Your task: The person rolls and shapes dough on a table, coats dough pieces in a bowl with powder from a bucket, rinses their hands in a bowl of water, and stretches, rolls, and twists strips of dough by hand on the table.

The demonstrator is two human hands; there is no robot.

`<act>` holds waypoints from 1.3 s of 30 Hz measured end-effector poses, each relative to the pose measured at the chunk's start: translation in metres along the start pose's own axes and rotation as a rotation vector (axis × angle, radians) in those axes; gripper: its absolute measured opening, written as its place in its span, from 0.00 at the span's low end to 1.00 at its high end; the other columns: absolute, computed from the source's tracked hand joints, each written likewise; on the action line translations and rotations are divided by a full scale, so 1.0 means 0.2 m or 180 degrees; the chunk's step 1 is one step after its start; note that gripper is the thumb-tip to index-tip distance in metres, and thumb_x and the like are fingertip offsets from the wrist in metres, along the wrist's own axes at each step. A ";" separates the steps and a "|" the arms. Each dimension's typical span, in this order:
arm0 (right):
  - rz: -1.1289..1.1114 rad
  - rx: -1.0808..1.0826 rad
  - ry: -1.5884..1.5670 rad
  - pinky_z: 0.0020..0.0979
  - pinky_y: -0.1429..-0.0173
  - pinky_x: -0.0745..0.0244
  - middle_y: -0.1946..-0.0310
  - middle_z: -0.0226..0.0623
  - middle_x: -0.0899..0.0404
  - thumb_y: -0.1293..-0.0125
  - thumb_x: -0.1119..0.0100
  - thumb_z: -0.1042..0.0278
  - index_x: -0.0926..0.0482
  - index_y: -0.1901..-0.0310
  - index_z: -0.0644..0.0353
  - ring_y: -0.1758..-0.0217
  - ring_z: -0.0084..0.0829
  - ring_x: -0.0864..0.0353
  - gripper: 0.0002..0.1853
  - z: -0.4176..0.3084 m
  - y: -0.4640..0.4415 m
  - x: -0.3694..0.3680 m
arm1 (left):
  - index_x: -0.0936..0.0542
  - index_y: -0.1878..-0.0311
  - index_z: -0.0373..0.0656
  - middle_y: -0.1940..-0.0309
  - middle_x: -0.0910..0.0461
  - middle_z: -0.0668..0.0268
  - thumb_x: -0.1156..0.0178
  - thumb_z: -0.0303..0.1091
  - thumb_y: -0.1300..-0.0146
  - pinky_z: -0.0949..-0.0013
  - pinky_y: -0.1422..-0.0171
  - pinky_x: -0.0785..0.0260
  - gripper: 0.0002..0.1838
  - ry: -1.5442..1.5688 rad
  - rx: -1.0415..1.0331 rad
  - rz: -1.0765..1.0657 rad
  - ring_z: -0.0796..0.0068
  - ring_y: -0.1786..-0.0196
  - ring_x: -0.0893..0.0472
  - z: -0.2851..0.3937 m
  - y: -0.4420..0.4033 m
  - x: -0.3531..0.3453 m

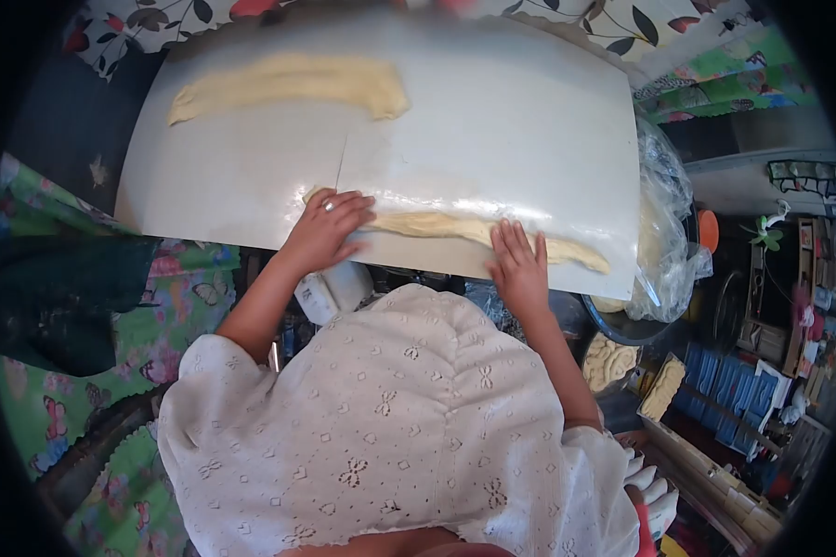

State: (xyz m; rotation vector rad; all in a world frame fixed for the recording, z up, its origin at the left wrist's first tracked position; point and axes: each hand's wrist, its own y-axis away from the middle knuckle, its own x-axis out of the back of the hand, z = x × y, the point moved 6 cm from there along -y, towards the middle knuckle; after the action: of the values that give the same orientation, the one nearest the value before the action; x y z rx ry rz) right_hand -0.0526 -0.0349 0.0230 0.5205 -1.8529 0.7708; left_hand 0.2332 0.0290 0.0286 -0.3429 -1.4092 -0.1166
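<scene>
A long, thin strip of pale dough (pixel 432 225) lies along the near edge of a white board (pixel 502 139). My left hand (pixel 333 227), with a ring on one finger, rests on the strip's left part, fingers spread and slightly blurred. Toward the strip's right part, my right hand (pixel 518 263) lies on the dough with its fingers apart. Both palms face down, and neither hand is wrapped round the dough. A wider, flatter piece of dough (pixel 293 79) lies on the board's far left.
Right of the board is a dark basin (pixel 630 332) with clear plastic (pixel 662 223) over pale contents. Shaped dough in a container (pixel 609 362) and a filled loaf tin (pixel 662 388) stand lower right. Green butterfly-patterned cloth (pixel 172 320) hangs at left.
</scene>
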 end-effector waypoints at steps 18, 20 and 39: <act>-0.0992 0.0496 0.0249 0.51 0.24 0.67 0.28 0.39 0.47 0.37 0.55 0.35 0.44 0.29 0.53 0.24 0.36 0.52 0.40 -0.42 -0.43 -0.28 | 0.48 0.27 0.47 0.27 0.48 0.57 0.35 0.36 0.54 0.46 0.24 0.68 0.50 0.0487 0.1515 -0.0263 0.51 0.24 0.55 -0.14 0.09 0.19; -0.0780 0.0694 0.0115 0.50 0.24 0.67 0.28 0.39 0.47 0.36 0.56 0.35 0.44 0.29 0.53 0.24 0.35 0.52 0.40 -0.48 -0.44 -0.31 | 0.46 0.28 0.44 0.27 0.47 0.60 0.41 0.45 0.43 0.48 0.24 0.67 0.42 0.0577 0.0960 -0.0192 0.55 0.24 0.54 0.02 0.03 0.12; -0.0521 0.0211 0.0087 0.52 0.25 0.59 0.29 0.41 0.45 0.34 0.50 0.48 0.40 0.31 0.53 0.27 0.39 0.45 0.33 -0.23 -0.32 -0.18 | 0.20 0.50 0.46 0.51 0.25 0.62 0.38 0.29 0.45 0.61 0.38 0.40 0.17 0.2143 0.1786 0.0181 0.61 0.43 0.29 -0.41 0.12 0.17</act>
State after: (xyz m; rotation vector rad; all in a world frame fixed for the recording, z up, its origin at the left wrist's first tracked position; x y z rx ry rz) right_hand 0.0332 -0.0466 0.0207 0.6919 -1.7401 0.7272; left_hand 0.3229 0.0316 0.0474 0.1241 -0.7161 0.1971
